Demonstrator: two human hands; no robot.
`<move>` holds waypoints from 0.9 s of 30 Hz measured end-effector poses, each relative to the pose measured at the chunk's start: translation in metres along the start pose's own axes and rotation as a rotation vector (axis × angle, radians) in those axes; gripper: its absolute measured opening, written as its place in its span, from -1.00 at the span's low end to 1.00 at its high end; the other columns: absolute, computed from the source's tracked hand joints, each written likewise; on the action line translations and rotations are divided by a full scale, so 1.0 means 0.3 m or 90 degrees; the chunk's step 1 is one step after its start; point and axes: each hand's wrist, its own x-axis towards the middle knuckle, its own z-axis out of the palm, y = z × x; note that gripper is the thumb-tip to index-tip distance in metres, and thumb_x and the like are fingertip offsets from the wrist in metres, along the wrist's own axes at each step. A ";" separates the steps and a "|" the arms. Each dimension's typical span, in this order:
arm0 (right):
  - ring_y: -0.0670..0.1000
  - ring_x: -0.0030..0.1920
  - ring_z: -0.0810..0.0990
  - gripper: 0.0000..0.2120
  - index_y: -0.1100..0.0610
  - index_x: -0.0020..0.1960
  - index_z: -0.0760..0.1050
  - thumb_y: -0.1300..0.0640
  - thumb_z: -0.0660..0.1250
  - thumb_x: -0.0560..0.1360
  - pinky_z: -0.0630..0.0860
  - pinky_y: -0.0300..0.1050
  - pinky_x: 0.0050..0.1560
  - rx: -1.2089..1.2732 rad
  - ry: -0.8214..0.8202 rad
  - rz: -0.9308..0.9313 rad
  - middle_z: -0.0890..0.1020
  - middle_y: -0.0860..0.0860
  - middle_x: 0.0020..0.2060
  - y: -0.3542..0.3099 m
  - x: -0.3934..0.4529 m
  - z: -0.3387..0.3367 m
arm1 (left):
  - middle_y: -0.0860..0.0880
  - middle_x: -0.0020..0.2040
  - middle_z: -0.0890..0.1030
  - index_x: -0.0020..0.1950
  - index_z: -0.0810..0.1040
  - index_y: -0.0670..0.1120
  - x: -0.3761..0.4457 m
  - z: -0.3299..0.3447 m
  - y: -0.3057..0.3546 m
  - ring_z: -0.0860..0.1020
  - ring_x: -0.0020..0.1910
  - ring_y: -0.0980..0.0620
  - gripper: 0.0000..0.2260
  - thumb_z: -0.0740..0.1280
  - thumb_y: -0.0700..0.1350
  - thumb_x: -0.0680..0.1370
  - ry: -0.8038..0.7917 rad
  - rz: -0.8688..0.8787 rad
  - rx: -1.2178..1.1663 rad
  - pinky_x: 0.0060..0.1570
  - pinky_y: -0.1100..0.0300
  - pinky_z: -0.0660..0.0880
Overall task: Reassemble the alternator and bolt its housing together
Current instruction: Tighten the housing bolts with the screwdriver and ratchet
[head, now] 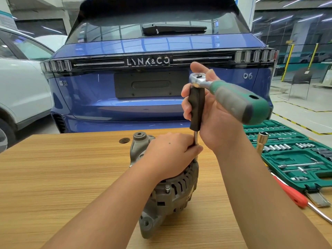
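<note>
**Ratchet upright over the alternator**

The alternator point(170, 191) lies on its side on the wooden table point(62, 177), its long axis running away from the person toward the blue car point(152, 96). One mounting ear point(146, 224) points back at the person; the far end, with a hex-shaped recess, faces the car's bumper. It is a dull grey casting, ribbed with dark cooling slots around its girth, and a small bolt head shows on the near flank.

The left hand point(170, 155) is curled over the top of the housing, its fingers closed around the thin steel shaft of the extension point(196, 112), which stands nearly upright with a black sleeve higher up. The right hand point(215, 112) wraps that black sleeve just under the ratchet point(233, 99), whose green and grey handle juts out to the right and toward the person.

A green socket case point(294, 159) lies open at the right, with a red-handled screwdriver point(294, 194) just beside it.
</note>
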 end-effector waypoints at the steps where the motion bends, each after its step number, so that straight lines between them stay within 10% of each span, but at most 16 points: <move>1: 0.02 -0.33 0.50 -0.72 0.08 0.26 0.51 -0.02 0.25 0.62 0.44 -0.16 -0.32 -0.006 0.024 0.000 0.55 0.11 -0.16 -0.003 0.001 0.004 | 0.03 -0.15 0.61 -0.01 0.58 0.00 0.001 0.000 -0.001 0.55 -0.12 -0.01 -0.67 0.15 0.17 0.70 0.001 0.003 0.002 -0.09 -0.02 0.55; 7: -0.06 -0.48 0.33 -0.70 -0.04 -0.35 0.60 0.10 0.43 0.56 0.31 -0.20 -0.45 -0.152 0.139 -0.020 0.43 -0.05 -0.45 -0.018 0.010 -0.002 | 0.06 -0.26 0.52 -0.14 0.48 0.07 0.006 0.009 -0.001 0.48 -0.26 0.09 -0.68 0.14 0.19 0.70 0.000 0.030 0.021 -0.25 0.08 0.48; 12: -0.02 -0.37 0.44 -0.68 -0.02 0.26 0.51 0.27 0.33 0.57 0.41 -0.16 -0.33 -0.071 -0.031 -0.022 0.52 0.05 -0.25 -0.021 -0.002 -0.018 | 0.04 -0.21 0.57 -0.08 0.53 0.02 0.003 0.006 -0.009 0.53 -0.19 0.05 -0.68 0.16 0.18 0.70 0.004 0.023 -0.016 -0.16 0.01 0.54; 22: 0.07 -0.38 0.32 -0.51 -0.10 0.20 0.45 0.48 0.11 0.64 0.40 -0.21 -0.47 -0.164 0.018 -0.053 0.35 0.26 -0.14 -0.027 0.006 0.043 | 0.03 -0.22 0.57 -0.05 0.57 -0.02 0.001 0.008 -0.006 0.51 -0.20 0.05 -0.66 0.17 0.17 0.70 0.014 0.013 -0.009 -0.26 0.11 0.42; 27: 0.05 -0.32 0.44 -0.59 0.07 0.30 0.49 0.14 -0.07 0.64 0.48 -0.20 -0.35 0.063 -0.055 0.023 0.39 0.20 -0.09 -0.033 -0.024 0.023 | 0.04 -0.21 0.56 -0.05 0.56 0.00 0.000 0.007 -0.011 0.51 -0.19 0.08 -0.69 0.18 0.15 0.70 0.016 0.016 -0.016 -0.22 0.10 0.44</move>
